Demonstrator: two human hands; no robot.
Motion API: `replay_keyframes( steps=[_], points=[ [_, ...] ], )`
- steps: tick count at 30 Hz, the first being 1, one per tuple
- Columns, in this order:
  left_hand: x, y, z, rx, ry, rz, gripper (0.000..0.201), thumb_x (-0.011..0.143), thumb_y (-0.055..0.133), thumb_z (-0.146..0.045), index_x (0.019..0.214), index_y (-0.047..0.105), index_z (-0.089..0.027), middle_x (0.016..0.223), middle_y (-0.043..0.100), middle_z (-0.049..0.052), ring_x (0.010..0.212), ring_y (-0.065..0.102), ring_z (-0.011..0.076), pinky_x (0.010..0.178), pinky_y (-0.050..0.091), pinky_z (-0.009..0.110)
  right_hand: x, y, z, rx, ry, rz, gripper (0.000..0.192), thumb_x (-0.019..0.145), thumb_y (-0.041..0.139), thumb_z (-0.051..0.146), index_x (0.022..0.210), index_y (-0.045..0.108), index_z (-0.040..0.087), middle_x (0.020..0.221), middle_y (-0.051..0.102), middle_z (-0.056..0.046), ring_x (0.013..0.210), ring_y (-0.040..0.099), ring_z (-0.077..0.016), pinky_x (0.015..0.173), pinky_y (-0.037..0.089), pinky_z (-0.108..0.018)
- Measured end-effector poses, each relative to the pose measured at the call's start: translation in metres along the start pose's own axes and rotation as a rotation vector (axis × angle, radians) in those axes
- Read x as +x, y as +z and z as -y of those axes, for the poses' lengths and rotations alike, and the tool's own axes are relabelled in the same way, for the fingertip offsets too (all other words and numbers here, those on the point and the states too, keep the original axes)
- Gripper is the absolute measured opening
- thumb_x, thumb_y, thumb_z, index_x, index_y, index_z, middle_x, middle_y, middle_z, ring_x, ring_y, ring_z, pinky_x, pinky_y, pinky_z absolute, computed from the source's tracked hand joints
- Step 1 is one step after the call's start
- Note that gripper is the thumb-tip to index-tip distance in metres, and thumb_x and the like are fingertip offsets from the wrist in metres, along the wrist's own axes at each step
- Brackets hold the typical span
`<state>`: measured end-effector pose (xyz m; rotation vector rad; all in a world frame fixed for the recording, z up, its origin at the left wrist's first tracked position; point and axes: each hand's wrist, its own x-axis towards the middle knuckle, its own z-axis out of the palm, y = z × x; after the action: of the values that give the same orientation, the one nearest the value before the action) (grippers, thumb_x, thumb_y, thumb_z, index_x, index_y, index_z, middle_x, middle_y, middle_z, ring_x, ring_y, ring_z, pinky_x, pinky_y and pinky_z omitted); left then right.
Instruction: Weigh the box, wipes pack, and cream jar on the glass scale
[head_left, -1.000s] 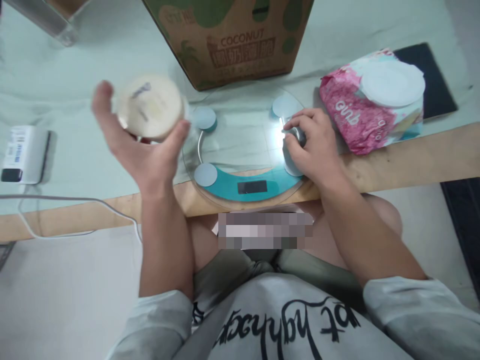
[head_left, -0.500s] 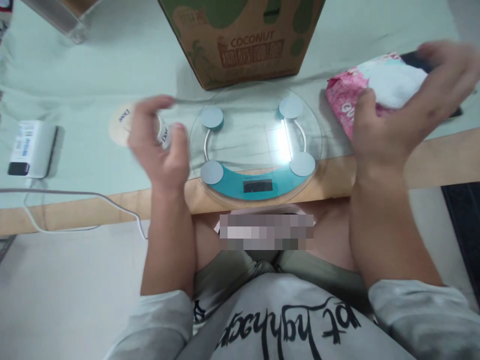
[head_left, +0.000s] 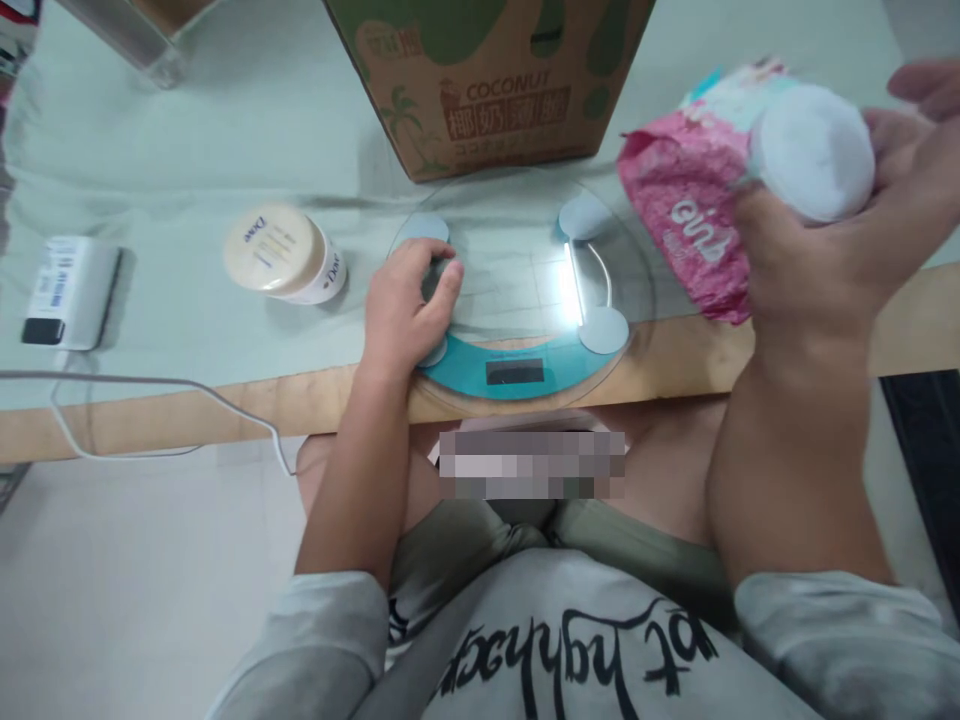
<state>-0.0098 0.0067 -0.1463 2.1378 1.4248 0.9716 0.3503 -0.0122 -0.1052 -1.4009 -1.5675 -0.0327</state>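
Note:
A round glass scale [head_left: 517,290] with a teal base lies at the table's front edge. My left hand [head_left: 409,310] rests on its left side, fingers spread, holding nothing. My right hand [head_left: 832,240] is raised off the table at the right, gripping a pink wipes pack [head_left: 686,225] with a white round lid [head_left: 814,165]. A cream Dove jar [head_left: 281,253] lies on its side on the pale green cloth, left of the scale and apart from my left hand.
A brown coconut carton [head_left: 487,80] stands right behind the scale. At the far left lie a white power bank [head_left: 67,290] and its cable [head_left: 150,385]. A clear container corner [head_left: 135,35] shows at top left. The wooden table edge [head_left: 187,415] runs in front.
My left hand set the Dove jar down on the cloth and moved onto the scale. My right hand left the scale, took hold of the wipes pack and lifted it.

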Motion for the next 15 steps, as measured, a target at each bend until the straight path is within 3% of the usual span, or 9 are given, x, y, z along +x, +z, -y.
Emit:
replay_keyframes(
  steps=[2,4,7,10,12,15],
  points=[
    [0.0,-0.002,-0.003,-0.064,-0.028,-0.047,0.057,0.101,0.043,-0.074,0.109,0.07,-0.025,0.11,0.074,0.01,0.11,0.069,0.0279,0.102,0.056,0.046,-0.004,0.003,0.023,0.176,-0.213,0.083,0.066,0.083,0.074,0.041,0.138,0.044,0.021,0.139,0.046,-0.013,0.12,0.067,-0.0226,0.097,0.059,-0.041],
    [-0.001,-0.003,0.0,-0.176,-0.094,-0.164,0.062,0.099,0.043,-0.079,0.111,0.069,-0.025,0.112,0.074,0.009,0.113,0.069,0.0264,0.105,0.056,0.045,-0.007,0.015,0.053,0.273,-0.301,0.194,0.069,0.083,0.074,0.043,0.143,0.044,0.025,0.145,0.049,-0.011,0.13,0.065,-0.0236,0.107,0.059,-0.041],
    [-0.001,0.0,0.014,-0.36,-0.219,-0.325,0.069,0.096,0.039,-0.087,0.115,0.063,-0.025,0.122,0.072,0.007,0.12,0.068,0.0235,0.106,0.057,0.045,-0.01,0.035,0.087,0.246,-0.294,0.425,0.065,0.082,0.07,0.035,0.143,0.047,0.031,0.144,0.059,-0.005,0.137,0.062,-0.0223,0.117,0.057,-0.041],
    [0.0,0.002,0.024,-0.382,-0.231,-0.318,0.077,0.091,0.038,-0.093,0.117,0.06,-0.024,0.123,0.071,0.005,0.12,0.067,0.0206,0.105,0.056,0.044,-0.011,0.04,0.091,0.103,-0.215,0.68,0.071,0.078,0.075,0.045,0.145,0.052,0.032,0.152,0.059,-0.005,0.141,0.059,-0.0275,0.127,0.05,-0.05],
    [-0.001,0.0,0.02,-0.326,-0.18,-0.272,0.076,0.09,0.045,-0.092,0.116,0.064,-0.023,0.121,0.073,0.005,0.12,0.067,0.0218,0.107,0.054,0.045,-0.013,0.037,0.076,0.143,-0.137,0.659,0.074,0.083,0.069,0.061,0.148,0.053,0.03,0.158,0.055,-0.006,0.147,0.054,-0.0294,0.132,0.044,-0.054],
    [-0.003,-0.004,0.005,-0.203,-0.081,-0.129,0.067,0.096,0.047,-0.082,0.121,0.07,-0.024,0.118,0.075,0.008,0.115,0.069,0.026,0.105,0.053,0.044,-0.023,0.038,0.043,0.234,0.061,0.432,0.069,0.099,0.041,0.072,0.145,0.059,0.024,0.151,0.062,-0.011,0.144,0.059,-0.0249,0.129,0.048,-0.048]
  ],
)
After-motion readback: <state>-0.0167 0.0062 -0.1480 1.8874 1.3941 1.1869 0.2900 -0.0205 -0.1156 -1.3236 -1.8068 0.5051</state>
